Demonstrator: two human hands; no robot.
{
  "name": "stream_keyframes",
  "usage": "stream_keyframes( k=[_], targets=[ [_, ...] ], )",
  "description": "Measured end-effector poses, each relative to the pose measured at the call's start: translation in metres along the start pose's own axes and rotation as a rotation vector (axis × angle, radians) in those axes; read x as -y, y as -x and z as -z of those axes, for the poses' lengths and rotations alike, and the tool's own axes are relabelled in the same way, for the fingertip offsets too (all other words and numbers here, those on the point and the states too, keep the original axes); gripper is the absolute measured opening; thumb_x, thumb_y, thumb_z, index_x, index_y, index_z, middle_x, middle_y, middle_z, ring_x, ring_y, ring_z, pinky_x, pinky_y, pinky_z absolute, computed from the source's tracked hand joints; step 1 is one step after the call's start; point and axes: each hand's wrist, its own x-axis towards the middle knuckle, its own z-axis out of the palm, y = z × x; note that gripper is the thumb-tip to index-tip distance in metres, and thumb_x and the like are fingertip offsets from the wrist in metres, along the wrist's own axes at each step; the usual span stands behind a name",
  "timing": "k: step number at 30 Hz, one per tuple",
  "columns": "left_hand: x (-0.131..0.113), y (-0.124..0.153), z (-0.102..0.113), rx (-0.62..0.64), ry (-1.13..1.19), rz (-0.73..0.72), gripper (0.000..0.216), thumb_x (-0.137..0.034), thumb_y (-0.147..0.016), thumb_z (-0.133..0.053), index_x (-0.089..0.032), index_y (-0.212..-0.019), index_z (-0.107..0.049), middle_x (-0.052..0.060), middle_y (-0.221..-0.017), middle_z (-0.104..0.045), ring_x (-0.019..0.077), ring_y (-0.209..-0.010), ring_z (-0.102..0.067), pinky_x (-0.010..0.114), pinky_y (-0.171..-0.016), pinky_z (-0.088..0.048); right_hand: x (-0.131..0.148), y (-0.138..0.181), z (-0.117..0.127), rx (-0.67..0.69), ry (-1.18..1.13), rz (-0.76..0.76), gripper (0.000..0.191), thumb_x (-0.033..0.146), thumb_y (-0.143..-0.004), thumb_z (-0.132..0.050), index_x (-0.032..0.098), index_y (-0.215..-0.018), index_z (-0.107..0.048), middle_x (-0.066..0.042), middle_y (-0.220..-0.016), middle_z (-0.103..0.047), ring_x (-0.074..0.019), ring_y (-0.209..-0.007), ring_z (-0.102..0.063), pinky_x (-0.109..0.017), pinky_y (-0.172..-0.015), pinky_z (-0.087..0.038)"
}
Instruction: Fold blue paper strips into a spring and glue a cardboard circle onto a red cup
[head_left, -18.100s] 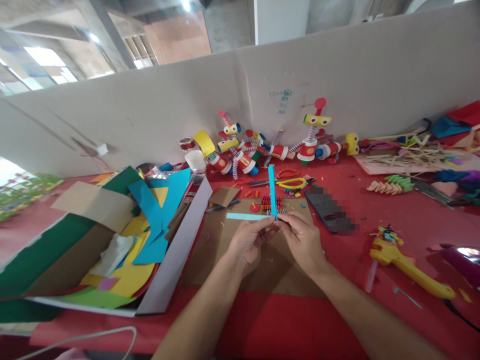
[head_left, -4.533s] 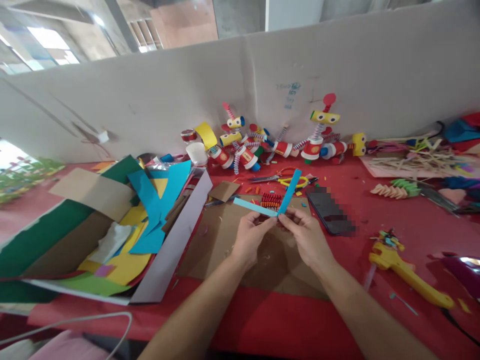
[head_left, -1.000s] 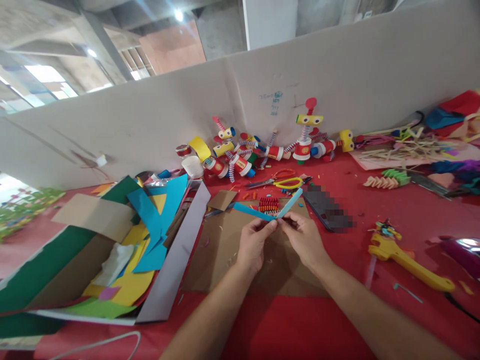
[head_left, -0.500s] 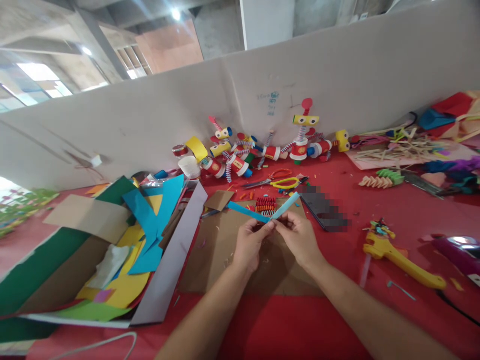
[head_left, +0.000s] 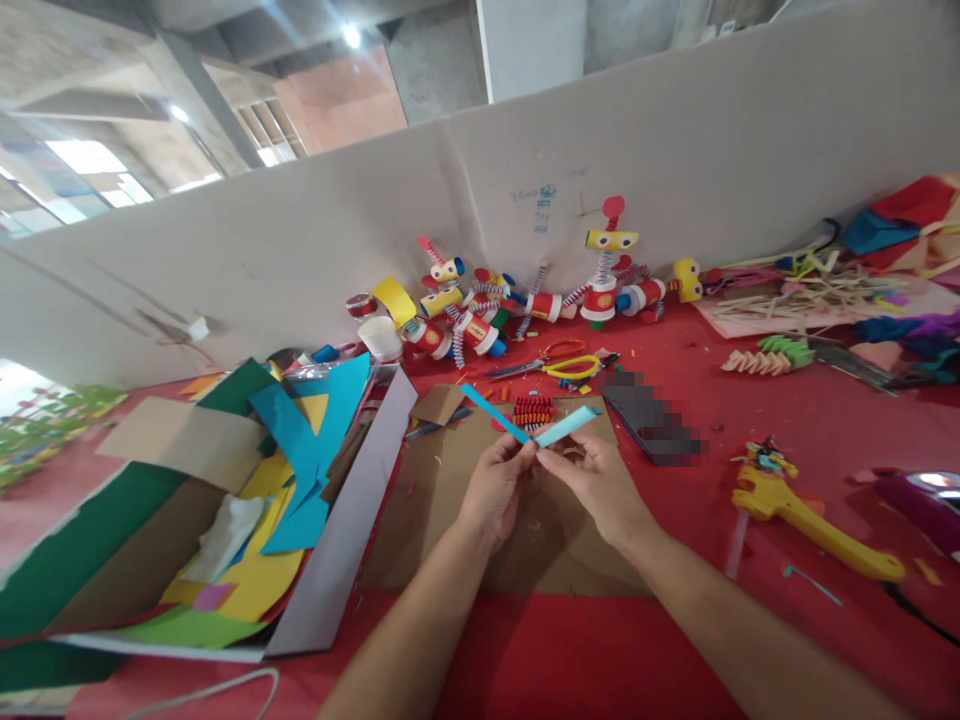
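Two blue paper strips, one darker and one paler, meet in a V between my hands; whether they are joined is hidden by my fingers. My left hand pinches the strips near the point of the V. From the other side my right hand pinches the same corner, thumb close to the left thumb. Beneath both hands lies a brown cardboard sheet. Just beyond the strips are red and orange folded paper springs.
A box of coloured paper stands at left. Scissors with yellow handles and a dark phone-like slab lie ahead. A yellow glue gun rests at right. Several paper-cup figures line the grey partition.
The darker strip's free end has swung upward. The paler strip has tipped lower and shows more of its broad face. Both hands have shifted slightly left.
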Motion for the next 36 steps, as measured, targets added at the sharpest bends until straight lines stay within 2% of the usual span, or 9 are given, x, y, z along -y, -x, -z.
stream_keyframes(
  k=[5,10,12,18,20,23,25,29,36],
  targets=[
    [-0.001,0.004,-0.003,-0.028,-0.085,0.001,0.027,-0.031,-0.064,-0.074,-0.014,-0.085,-0.070,0.006,-0.079,-0.067,0.0131,-0.067,-0.057,0.024,-0.066,-0.041,0.001,0.002,-0.002,-0.043,0.051,-0.010,0.026,0.041,-0.076,-0.062,0.018,-0.086,-0.069,-0.008,-0.090,-0.069,-0.0224,-0.083,-0.063,-0.034,-0.076,-0.049],
    [0.001,0.005,-0.003,-0.050,-0.080,-0.042,0.023,-0.030,-0.062,-0.075,-0.013,-0.077,-0.070,0.005,-0.070,-0.065,0.0122,-0.062,-0.055,0.025,-0.064,-0.041,-0.004,0.001,-0.007,-0.064,-0.155,-0.126,0.029,0.046,-0.074,-0.063,0.018,-0.079,-0.070,-0.005,-0.077,-0.070,-0.0211,-0.073,-0.063,-0.032,-0.068,-0.048],
    [-0.001,0.005,-0.001,-0.071,-0.092,-0.069,0.021,-0.030,-0.062,-0.074,-0.013,-0.074,-0.069,0.004,-0.067,-0.063,0.0119,-0.060,-0.054,0.024,-0.063,-0.041,-0.003,0.000,-0.006,-0.080,-0.155,-0.122,0.028,0.045,-0.074,-0.063,0.018,-0.074,-0.069,-0.003,-0.072,-0.068,-0.0195,-0.070,-0.061,-0.031,-0.066,-0.047],
    [-0.020,-0.002,0.012,-0.221,-0.063,-0.191,0.021,-0.030,-0.062,-0.075,-0.014,-0.061,-0.061,0.001,-0.059,-0.059,0.0091,-0.056,-0.052,0.021,-0.059,-0.040,0.002,-0.013,0.012,-0.436,-0.252,-0.026,0.020,0.040,-0.075,-0.064,0.020,-0.075,-0.068,-0.002,-0.074,-0.065,-0.0145,-0.069,-0.055,-0.027,-0.065,-0.043],
    [-0.021,-0.004,0.014,-0.221,0.005,-0.118,0.021,-0.029,-0.060,-0.076,-0.013,-0.063,-0.062,0.002,-0.061,-0.060,0.0091,-0.057,-0.054,0.021,-0.059,-0.042,0.001,-0.014,0.012,-0.383,-0.203,-0.029,0.018,0.038,-0.074,-0.066,0.021,-0.080,-0.067,-0.002,-0.077,-0.064,-0.0145,-0.071,-0.056,-0.027,-0.067,-0.043],
    [-0.014,-0.004,0.010,-0.212,0.109,0.027,0.023,-0.026,-0.055,-0.080,-0.013,-0.066,-0.064,0.001,-0.061,-0.061,0.0088,-0.056,-0.054,0.020,-0.056,-0.042,-0.003,-0.007,0.002,-0.100,-0.074,-0.052,0.028,0.037,-0.071,-0.069,0.022,-0.094,-0.065,-0.002,-0.082,-0.065,-0.0169,-0.075,-0.059,-0.029,-0.070,-0.045],
    [-0.007,-0.003,0.007,-0.211,0.161,0.081,0.024,-0.025,-0.053,-0.081,-0.014,-0.068,-0.065,0.001,-0.062,-0.062,0.0085,-0.057,-0.055,0.019,-0.055,-0.042,-0.006,-0.002,-0.006,0.023,-0.041,-0.044,0.030,0.039,-0.072,-0.067,0.023,-0.098,-0.064,-0.003,-0.083,-0.066,-0.0179,-0.075,-0.060,-0.030,-0.070,-0.046],
    [0.000,-0.001,0.004,-0.180,0.215,0.142,0.022,-0.021,-0.055,-0.080,-0.014,-0.069,-0.066,0.000,-0.064,-0.062,0.0062,-0.055,-0.053,0.017,-0.054,-0.041,-0.010,0.003,-0.010,0.003,0.018,-0.006,0.025,0.039,-0.076,-0.064,0.021,-0.093,-0.065,-0.002,-0.080,-0.065,-0.0176,-0.072,-0.059,-0.029,-0.069,-0.046],
    [-0.003,0.001,0.004,-0.149,0.292,0.198,0.012,-0.012,-0.061,-0.074,-0.012,-0.067,-0.064,0.000,-0.063,-0.060,0.0052,-0.053,-0.051,0.016,-0.053,-0.041,-0.017,0.000,-0.006,-0.037,0.076,-0.029,0.031,0.041,-0.073,-0.066,0.019,-0.096,-0.066,-0.002,-0.076,-0.064,-0.0177,-0.070,-0.056,-0.029,-0.067,-0.044]
  ],
)
